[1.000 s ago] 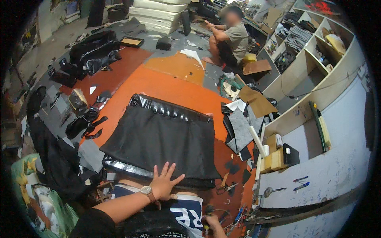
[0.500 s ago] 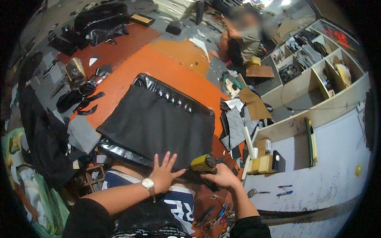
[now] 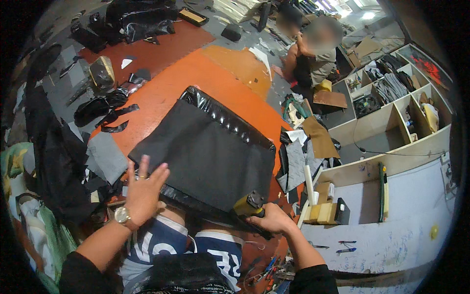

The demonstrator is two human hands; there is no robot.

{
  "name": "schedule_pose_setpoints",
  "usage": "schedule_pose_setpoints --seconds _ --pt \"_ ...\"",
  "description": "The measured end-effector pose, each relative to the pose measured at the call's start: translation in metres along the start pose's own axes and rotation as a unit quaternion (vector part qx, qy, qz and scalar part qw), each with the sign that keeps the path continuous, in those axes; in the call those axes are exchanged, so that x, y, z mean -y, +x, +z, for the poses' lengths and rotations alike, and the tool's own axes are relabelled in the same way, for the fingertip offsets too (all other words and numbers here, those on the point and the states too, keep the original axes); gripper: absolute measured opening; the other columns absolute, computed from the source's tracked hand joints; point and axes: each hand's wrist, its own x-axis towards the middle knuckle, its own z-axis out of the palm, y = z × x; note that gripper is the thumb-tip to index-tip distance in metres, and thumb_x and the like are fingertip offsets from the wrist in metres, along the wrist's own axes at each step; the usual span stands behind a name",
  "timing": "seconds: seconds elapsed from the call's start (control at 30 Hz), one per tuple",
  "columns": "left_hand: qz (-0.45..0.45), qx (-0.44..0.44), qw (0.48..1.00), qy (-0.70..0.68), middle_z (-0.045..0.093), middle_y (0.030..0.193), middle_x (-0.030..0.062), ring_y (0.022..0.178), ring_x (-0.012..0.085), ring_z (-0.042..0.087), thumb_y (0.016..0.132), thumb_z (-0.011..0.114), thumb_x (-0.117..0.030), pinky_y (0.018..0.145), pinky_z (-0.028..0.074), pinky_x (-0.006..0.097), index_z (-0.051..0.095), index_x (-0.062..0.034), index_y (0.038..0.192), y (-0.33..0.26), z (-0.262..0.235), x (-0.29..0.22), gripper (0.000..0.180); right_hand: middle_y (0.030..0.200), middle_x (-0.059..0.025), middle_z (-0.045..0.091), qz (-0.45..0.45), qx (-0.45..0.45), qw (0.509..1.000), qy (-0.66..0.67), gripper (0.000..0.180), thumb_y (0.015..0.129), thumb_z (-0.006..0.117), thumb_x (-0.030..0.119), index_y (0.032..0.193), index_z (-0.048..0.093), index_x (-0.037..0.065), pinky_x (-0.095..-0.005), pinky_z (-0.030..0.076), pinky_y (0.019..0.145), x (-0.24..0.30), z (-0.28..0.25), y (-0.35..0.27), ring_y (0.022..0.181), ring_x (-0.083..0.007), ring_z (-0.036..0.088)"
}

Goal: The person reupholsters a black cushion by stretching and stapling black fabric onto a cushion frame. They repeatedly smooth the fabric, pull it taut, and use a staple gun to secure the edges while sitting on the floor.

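Observation:
A black padded panel (image 3: 205, 152) lies before me, matte fabric on top and shiny black material along its far and near edges. My right hand (image 3: 274, 219) is wrapped round the handle of a yellow and black staple gun (image 3: 248, 203). The tool's head rests over the near right part of the panel; whether its nose touches the fabric is hidden. At the near left corner, my left hand (image 3: 145, 193) has its fingers spread over the fabric edge, holding nothing. The panel's near edge is by my knees.
Black scraps (image 3: 105, 108) and a grey piece (image 3: 106, 159) lie left. Orange sheeting (image 3: 171, 90) covers the floor beyond the panel. Cut pieces (image 3: 296, 159) and a white compartment shelf (image 3: 372, 130) stand right. Another person (image 3: 320, 59) sits at the back. Hand tools (image 3: 274, 277) lie near my right.
My left hand has slid left along the panel's near edge to its left corner. The staple gun stays at the near right, its head tilted differently. The view has shifted slightly.

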Motion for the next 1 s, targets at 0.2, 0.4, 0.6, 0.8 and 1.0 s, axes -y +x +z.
schedule_pose_setpoints --seconds 0.2,0.4,0.6,0.8,1.0 --pt "-0.068 -0.018 0.995 -0.077 0.031 0.176 -0.0018 0.16 0.0557 0.015 0.068 0.096 -0.042 0.126 0.019 0.074 0.048 -0.0226 0.163 -0.025 0.007 0.009 0.108 0.104 -0.0253 0.079 -0.012 -0.001 1.0 0.001 0.051 0.091 0.079 0.043 0.121 0.078 0.002 -0.0448 0.058 0.094 0.027 0.003 0.011 0.1 -0.04 0.077" --pt "-0.031 -0.051 0.988 -0.145 0.03 0.176 0.0012 0.157 0.0584 0.019 0.069 0.096 -0.037 0.128 0.023 0.069 0.048 -0.0192 0.162 -0.024 0.018 0.018 0.106 0.104 -0.0255 0.079 -0.055 -0.018 0.998 0.008 0.051 0.09 0.079 0.043 0.118 0.078 0.001 -0.0461 0.058 0.094 0.049 0.008 0.027 0.101 -0.041 0.077" --pt "-0.027 -0.048 0.989 -0.137 0.027 0.177 0.0032 0.157 0.0591 0.017 0.07 0.097 -0.035 0.128 0.023 0.069 0.044 -0.0179 0.164 -0.026 0.02 0.018 0.109 0.104 -0.0265 0.078 -0.072 -0.003 0.997 -0.001 0.051 0.089 0.079 0.043 0.117 0.078 0.0 -0.0468 0.058 0.093 0.077 0.011 0.042 0.102 -0.0417 0.076" --pt "-0.042 -0.035 0.991 -0.126 0.024 0.177 0.0032 0.158 0.0586 0.016 0.07 0.096 -0.034 0.127 0.023 0.07 0.044 -0.017 0.164 -0.026 0.02 0.014 0.109 0.104 -0.0266 0.078 -0.106 -0.018 0.993 -0.04 0.051 0.089 0.077 0.044 0.118 0.079 0.002 -0.048 0.058 0.093 0.111 0.016 0.054 0.101 -0.0418 0.076" --pt "-0.044 -0.035 0.991 -0.119 0.021 0.178 0.009 0.159 0.0604 0.01 0.071 0.096 -0.038 0.126 0.024 0.072 0.041 -0.0187 0.166 -0.025 0.024 0.012 0.111 0.107 -0.0263 0.078 -0.152 -0.019 0.988 -0.031 0.051 0.089 0.078 0.046 0.12 0.079 0.004 -0.0484 0.058 0.092 0.135 0.028 0.071 0.103 -0.0421 0.076"
